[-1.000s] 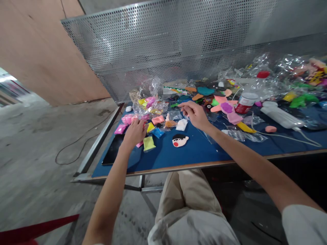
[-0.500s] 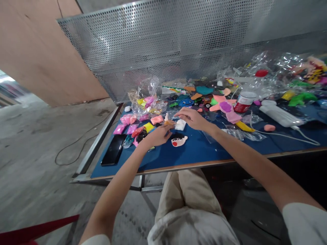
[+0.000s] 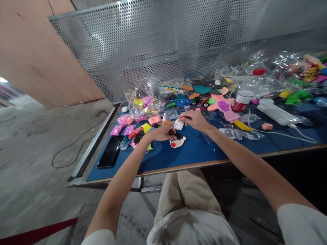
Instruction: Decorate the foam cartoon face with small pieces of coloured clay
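Observation:
A flat clay face (image 3: 178, 142) with black hair, drawn eyes and a red cheek lies on the blue tabletop. My left hand (image 3: 165, 133) is at its upper left edge, thumb and forefinger apart and touching the black hair. My right hand (image 3: 196, 120) hovers just above and right of it, fingers pinched on a small thin red thing (image 3: 188, 117) whose kind I cannot make out. Between my hands lies a white packet (image 3: 178, 125). Past my left hand sits a small brown-orange piece (image 3: 167, 123).
Pink, yellow and red clay packets (image 3: 129, 129) and a black phone (image 3: 109, 152) lie to the left. A white-and-red labelled container (image 3: 242, 100), a white power bank (image 3: 278, 114) with its cable, and crumpled plastic bags (image 3: 283, 64) fill the right. A perforated metal panel (image 3: 163, 44) stands behind.
My left hand has come toward the clay face and now touches its upper edge. My right hand has moved slightly right and down, and a red thing now shows at its fingertips.

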`<state>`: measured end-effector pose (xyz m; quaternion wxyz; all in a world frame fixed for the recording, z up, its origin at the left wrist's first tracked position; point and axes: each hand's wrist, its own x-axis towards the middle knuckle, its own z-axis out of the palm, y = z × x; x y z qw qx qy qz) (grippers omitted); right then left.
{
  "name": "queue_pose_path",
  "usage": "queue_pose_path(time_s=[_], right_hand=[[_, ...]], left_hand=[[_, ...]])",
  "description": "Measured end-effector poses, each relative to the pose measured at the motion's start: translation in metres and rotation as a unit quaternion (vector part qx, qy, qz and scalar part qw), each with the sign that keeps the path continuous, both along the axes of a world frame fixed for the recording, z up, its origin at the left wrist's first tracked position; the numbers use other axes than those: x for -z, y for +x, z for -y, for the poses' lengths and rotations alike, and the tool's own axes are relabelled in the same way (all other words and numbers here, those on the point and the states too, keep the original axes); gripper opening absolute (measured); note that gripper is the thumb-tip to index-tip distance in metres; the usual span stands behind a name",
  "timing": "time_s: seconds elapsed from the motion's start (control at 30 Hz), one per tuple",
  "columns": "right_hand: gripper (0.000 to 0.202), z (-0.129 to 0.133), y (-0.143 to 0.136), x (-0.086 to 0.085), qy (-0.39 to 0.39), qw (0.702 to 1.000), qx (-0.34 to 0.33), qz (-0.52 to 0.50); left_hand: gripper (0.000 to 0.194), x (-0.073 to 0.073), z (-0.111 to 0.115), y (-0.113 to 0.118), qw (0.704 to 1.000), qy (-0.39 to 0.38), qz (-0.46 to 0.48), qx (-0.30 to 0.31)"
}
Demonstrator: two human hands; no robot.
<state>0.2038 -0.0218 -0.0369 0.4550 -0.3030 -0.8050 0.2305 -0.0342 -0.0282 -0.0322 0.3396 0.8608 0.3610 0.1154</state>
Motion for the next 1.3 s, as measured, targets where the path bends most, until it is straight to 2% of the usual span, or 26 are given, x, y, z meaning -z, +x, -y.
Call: queue_pose_path(time_s=[0.1,0.17,0.23,0.3,0.4,0.47,0.57,0.67,0.77,0.87,1.07,1.3], right_hand=[[0.044,-0.005,0.001,0.002,0.075,0.997,0.001,-0.028],[0.043,-0.008,0.001,0.005,0.074,0.996,0.002,-0.057],[0.041,-0.009,0.001,0.007,0.05,0.994,0.013,-0.092],[0.039,-0.009,0.002,0.006,0.031,0.99,0.031,-0.134],[0.037,-0.007,0.002,0.005,0.044,0.981,0.06,-0.18],[0.035,-0.005,-0.001,0.006,0.049,0.98,0.062,-0.184],[0.038,-0.002,-0.006,0.009,0.022,0.984,0.038,-0.173],[0.038,0.0,-0.01,0.011,0.038,0.991,0.036,-0.122],[0.032,0.003,-0.011,0.01,0.11,0.99,0.054,-0.065],[0.024,0.004,-0.011,0.009,0.164,0.984,0.053,-0.052],[0.021,0.004,-0.012,0.014,0.153,0.985,0.07,-0.04],[0.016,0.008,-0.012,0.012,0.219,0.975,0.04,-0.009]], left_hand=[[0.025,-0.004,0.006,0.0,0.999,-0.042,0.021,-0.011],[0.027,-0.006,0.009,-0.002,0.992,-0.095,0.075,-0.038],[0.03,-0.007,0.011,-0.003,0.972,-0.152,0.154,-0.087],[0.031,-0.006,0.011,-0.004,0.937,-0.194,0.25,-0.149],[0.026,-0.003,0.009,0.001,0.856,-0.218,0.404,-0.238],[0.025,-0.001,0.008,0.006,0.808,-0.227,0.469,-0.277],[0.025,0.002,0.01,0.015,0.776,-0.241,0.5,-0.299],[0.028,0.004,0.014,0.02,0.77,-0.234,0.512,-0.3],[0.029,0.005,0.015,0.022,0.776,-0.218,0.513,-0.295],[0.029,0.006,0.016,0.022,0.787,-0.202,0.508,-0.286],[0.041,0.009,0.018,0.022,0.811,-0.184,0.492,-0.257],[0.047,0.008,0.02,0.022,0.827,-0.17,0.477,-0.245]])
